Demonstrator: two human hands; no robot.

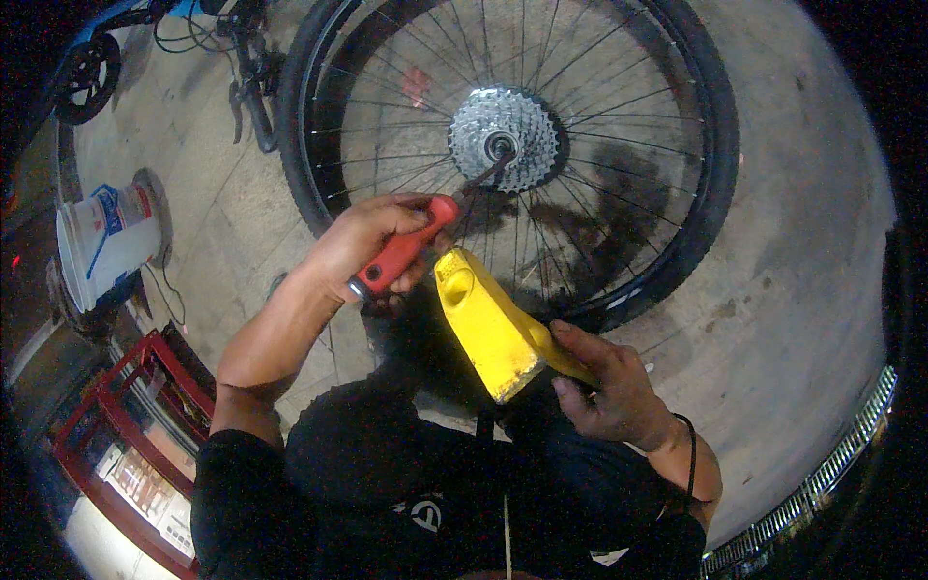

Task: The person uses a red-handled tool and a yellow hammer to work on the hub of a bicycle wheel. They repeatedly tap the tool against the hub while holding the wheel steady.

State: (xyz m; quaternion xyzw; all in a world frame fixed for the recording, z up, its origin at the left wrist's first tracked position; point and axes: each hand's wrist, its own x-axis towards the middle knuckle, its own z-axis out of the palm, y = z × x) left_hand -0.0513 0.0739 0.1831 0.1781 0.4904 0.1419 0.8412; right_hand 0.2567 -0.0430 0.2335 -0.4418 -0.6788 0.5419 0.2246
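My left hand (372, 242) is closed round the red handle (406, 246) of what looks like a screwdriver. Its thin dark shaft (480, 182) slants up to the hub at the middle of a silver cassette (505, 137). Whether the tip touches the hub, I cannot tell. The cassette faces up on a spoked bicycle wheel (717, 126) with a black tyre. Low and to the right, my right hand (614, 382) grips a yellow plastic bottle-like thing (493, 329), tilted, with a rounded hollow near its upper end. Its exact kind is unclear.
A white bucket (111, 242) stands at the left. Handlebar parts with cables (256, 92) and a small black wheel (89, 77) are at the upper left. A dark red metal frame (126, 416) is at the lower left, and a metal grating (812, 493) at the lower right.
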